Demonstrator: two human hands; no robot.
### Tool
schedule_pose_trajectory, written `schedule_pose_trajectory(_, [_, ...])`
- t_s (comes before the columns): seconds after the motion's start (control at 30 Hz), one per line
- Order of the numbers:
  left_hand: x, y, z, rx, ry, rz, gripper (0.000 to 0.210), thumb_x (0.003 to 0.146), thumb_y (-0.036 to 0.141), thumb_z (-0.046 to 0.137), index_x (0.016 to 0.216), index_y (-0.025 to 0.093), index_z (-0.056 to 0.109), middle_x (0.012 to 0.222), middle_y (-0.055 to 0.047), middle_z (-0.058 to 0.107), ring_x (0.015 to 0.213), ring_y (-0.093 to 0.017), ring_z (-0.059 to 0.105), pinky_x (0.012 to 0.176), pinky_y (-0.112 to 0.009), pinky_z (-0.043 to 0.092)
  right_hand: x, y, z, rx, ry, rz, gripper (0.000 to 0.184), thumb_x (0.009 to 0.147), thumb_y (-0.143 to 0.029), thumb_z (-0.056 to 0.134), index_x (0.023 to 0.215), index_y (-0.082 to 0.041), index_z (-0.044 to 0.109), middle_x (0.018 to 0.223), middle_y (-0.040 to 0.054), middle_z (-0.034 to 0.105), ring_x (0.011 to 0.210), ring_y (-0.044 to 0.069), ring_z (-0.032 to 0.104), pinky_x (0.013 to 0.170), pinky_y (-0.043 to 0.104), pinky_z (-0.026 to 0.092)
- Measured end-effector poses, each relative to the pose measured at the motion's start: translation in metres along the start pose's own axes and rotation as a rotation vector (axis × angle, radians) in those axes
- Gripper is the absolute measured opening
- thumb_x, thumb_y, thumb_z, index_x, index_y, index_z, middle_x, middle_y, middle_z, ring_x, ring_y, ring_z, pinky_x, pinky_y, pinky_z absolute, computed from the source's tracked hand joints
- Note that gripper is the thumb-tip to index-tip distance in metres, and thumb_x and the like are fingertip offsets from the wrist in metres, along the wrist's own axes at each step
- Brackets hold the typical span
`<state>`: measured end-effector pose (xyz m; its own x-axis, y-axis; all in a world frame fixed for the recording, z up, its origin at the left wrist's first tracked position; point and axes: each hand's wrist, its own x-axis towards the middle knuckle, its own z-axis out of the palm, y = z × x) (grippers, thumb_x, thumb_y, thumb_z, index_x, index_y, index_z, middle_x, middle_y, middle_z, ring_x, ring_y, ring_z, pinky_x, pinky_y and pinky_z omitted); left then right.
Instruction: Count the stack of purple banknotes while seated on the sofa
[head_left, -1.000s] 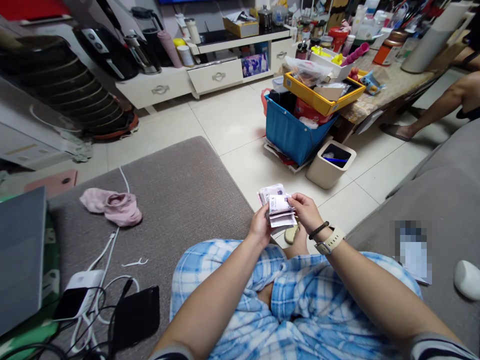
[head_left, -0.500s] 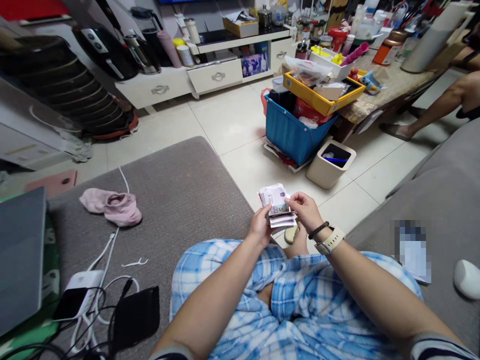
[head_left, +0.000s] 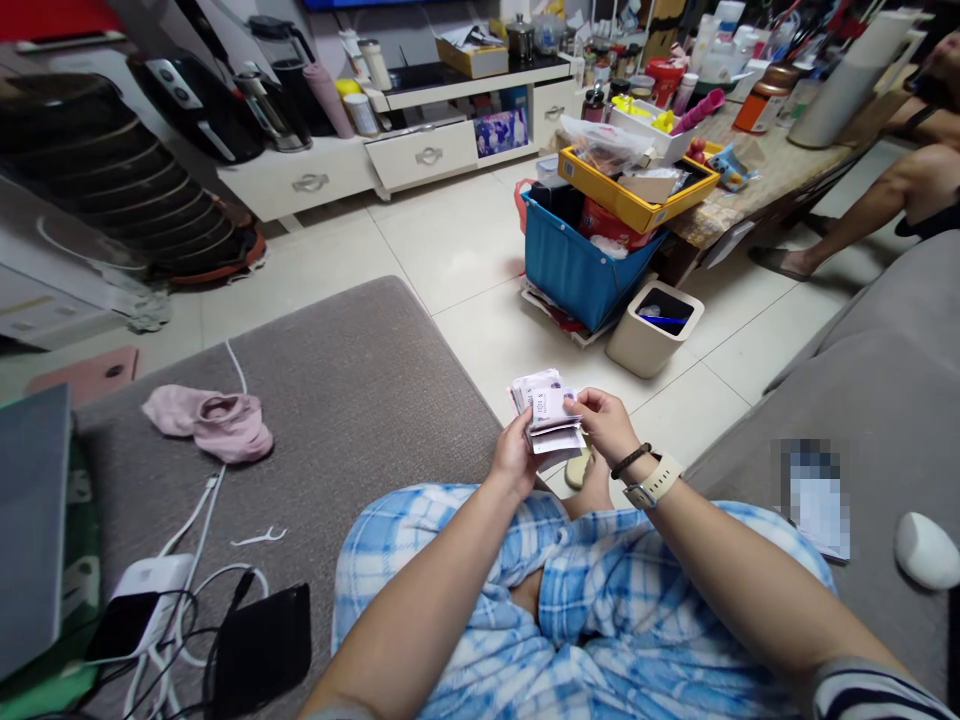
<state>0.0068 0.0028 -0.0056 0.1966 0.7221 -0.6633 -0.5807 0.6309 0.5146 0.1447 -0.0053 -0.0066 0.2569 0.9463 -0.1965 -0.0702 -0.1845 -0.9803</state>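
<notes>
Sitting on the grey couch (head_left: 360, 380) with a stack of banknotes (head_left: 546, 410) held out over my knees, above the tiled floor (head_left: 465, 250). My left hand (head_left: 514, 458) has its grip wrapped around the left side of the stack from below, thumb up along the edge. My right hand (head_left: 609, 425) has a narrow pinch grip on the right edge of the top note, thumb and fingertips closed on it. There's a watch (head_left: 654, 484) and a dark band on that wrist.

Stuff around me: a pink sock (head_left: 214, 425) lies on the couch well off to my left, with a white cable (head_left: 199, 500) running past it down to a power strip (head_left: 146, 590) and a black wallet-looking thing (head_left: 262, 645) near the couch's front edge. On the floor ahead of the notes sits a beige bin (head_left: 652, 330), just beside a blue box (head_left: 581, 265) with a yellow tray (head_left: 637, 195) on top. Someone else's leg (head_left: 862, 210) shows at the far right.
</notes>
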Motion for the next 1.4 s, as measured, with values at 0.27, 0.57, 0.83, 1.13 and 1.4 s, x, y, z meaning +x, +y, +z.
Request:
schedule_pose_trajectory(0.27, [-0.008, 0.007, 0.007, 0.047, 0.021, 0.026, 0.023, 0.086, 0.021, 0.057, 0.101, 0.01, 0.071, 0.086, -0.011, 0.076, 0.068, -0.023, 0.071, 0.06, -0.034, 0.058, 0.003, -0.007, 0.006, 0.03, 0.038, -0.028, 0.023, 0.063, -0.039, 0.07, 0.062, -0.02, 0.057, 0.059, -0.0033, 0.055, 0.059, 0.013, 0.049, 0.06, 0.027, 0.04])
schedule_pose_trajectory(0.57, [-0.01, 0.012, 0.008, 0.108, -0.007, 0.04, 0.022, 0.087, 0.011, 0.048, 0.089, 0.012, 0.071, 0.078, -0.007, 0.075, 0.066, -0.019, 0.071, 0.06, -0.03, 0.06, 0.01, 0.001, 0.004, -0.105, 0.007, -0.061, 0.013, 0.068, -0.029, 0.071, 0.069, -0.02, 0.062, 0.065, -0.0041, 0.059, 0.063, 0.013, 0.051, 0.063, 0.025, 0.04])
schedule_pose_trajectory(0.83, [-0.005, 0.01, 0.005, 0.124, -0.023, 0.026, 0.032, 0.086, 0.013, 0.05, 0.112, 0.012, 0.069, 0.086, -0.009, 0.076, 0.073, -0.022, 0.073, 0.067, -0.035, 0.061, 0.014, 0.008, 0.004, -0.081, 0.013, -0.05, 0.015, 0.07, -0.031, 0.071, 0.069, -0.019, 0.061, 0.066, -0.0042, 0.058, 0.064, 0.013, 0.051, 0.064, 0.025, 0.042])
schedule_pose_trajectory(1.13, [0.002, 0.005, -0.001, 0.117, -0.044, 0.012, 0.031, 0.089, 0.02, 0.051, 0.115, 0.011, 0.067, 0.084, -0.011, 0.076, 0.07, -0.023, 0.073, 0.067, -0.039, 0.062, 0.007, -0.003, 0.006, 0.042, -0.004, -0.056, 0.02, 0.069, -0.039, 0.067, 0.073, -0.02, 0.061, 0.062, -0.0041, 0.055, 0.058, 0.012, 0.048, 0.059, 0.025, 0.039])
schedule_pose_trajectory(1.4, [-0.004, 0.003, -0.001, 0.04, 0.016, -0.01, 0.027, 0.088, 0.027, 0.055, 0.104, 0.01, 0.068, 0.081, -0.011, 0.075, 0.062, -0.022, 0.071, 0.06, -0.036, 0.06, -0.006, -0.011, 0.004, 0.029, -0.071, -0.029, 0.033, 0.07, -0.051, 0.067, 0.064, -0.021, 0.056, 0.055, -0.0044, 0.048, 0.051, 0.012, 0.04, 0.05, 0.026, 0.032])
